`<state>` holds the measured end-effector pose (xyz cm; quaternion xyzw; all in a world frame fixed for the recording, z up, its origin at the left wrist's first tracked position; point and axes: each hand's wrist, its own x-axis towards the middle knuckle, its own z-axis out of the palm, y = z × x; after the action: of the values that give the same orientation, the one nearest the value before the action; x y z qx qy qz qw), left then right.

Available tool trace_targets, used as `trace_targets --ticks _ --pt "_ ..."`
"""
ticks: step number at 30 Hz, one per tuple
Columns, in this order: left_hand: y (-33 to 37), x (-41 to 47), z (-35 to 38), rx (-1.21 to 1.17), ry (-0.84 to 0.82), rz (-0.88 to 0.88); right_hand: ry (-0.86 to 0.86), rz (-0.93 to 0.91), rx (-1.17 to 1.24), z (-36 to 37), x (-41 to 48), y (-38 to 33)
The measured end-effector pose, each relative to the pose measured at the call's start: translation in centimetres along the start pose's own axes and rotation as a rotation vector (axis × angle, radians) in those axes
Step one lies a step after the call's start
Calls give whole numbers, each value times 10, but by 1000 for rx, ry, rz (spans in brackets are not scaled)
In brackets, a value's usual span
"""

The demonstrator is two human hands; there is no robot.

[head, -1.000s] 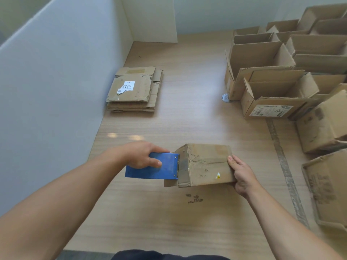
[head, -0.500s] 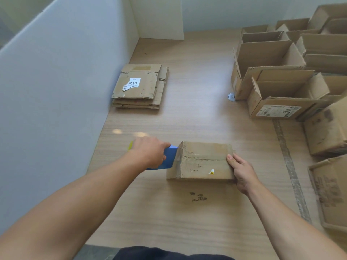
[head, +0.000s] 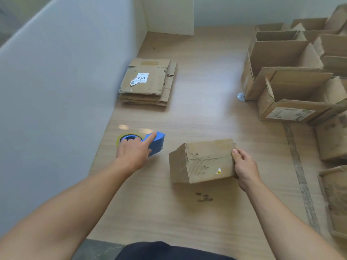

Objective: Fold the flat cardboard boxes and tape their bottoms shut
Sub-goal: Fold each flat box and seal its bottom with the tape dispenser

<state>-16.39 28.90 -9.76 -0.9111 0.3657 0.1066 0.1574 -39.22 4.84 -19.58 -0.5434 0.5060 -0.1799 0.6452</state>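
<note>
A small folded cardboard box [head: 202, 162] lies in the middle of the wooden surface [head: 202, 117], turned a little askew, its ribbed torn side facing me. My right hand [head: 244, 166] grips the box's right end, thumb on top. To its left, apart from the box, a blue tape dispenser [head: 157, 145] with a yellow-rimmed roll sits on the surface. My left hand [head: 133, 152] holds the dispenser from above, index finger stretched along its blue body. A stack of flat cardboard boxes [head: 148, 83] lies farther back near the wall.
A white partition wall [head: 56, 91] runs along the left. Several opened-up boxes [head: 285, 59] crowd the right side and back right corner, more at the right edge [head: 332, 136]. A small round white object [head: 241, 96] lies beside them. A dark stain [head: 203, 197] marks the surface.
My left hand has pulled the tape dispenser away from the box's left end and brought it down to the left. My right hand has swung the box askew.
</note>
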Motion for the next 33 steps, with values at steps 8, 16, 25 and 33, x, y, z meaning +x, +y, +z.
trace_targets --ticks 8,16,25,33 --pt "-11 -20 71 -378 -136 -209 94 -78 -168 8 -10 0" --pt "43 -51 32 -970 168 5 112 -70 -204 19 -16 5" --pt "107 -39 53 -1295 -260 -258 27 43 -205 12 -27 9" --pt "122 -22 45 -1103 -146 -397 38 38 -568 39 -37 6"
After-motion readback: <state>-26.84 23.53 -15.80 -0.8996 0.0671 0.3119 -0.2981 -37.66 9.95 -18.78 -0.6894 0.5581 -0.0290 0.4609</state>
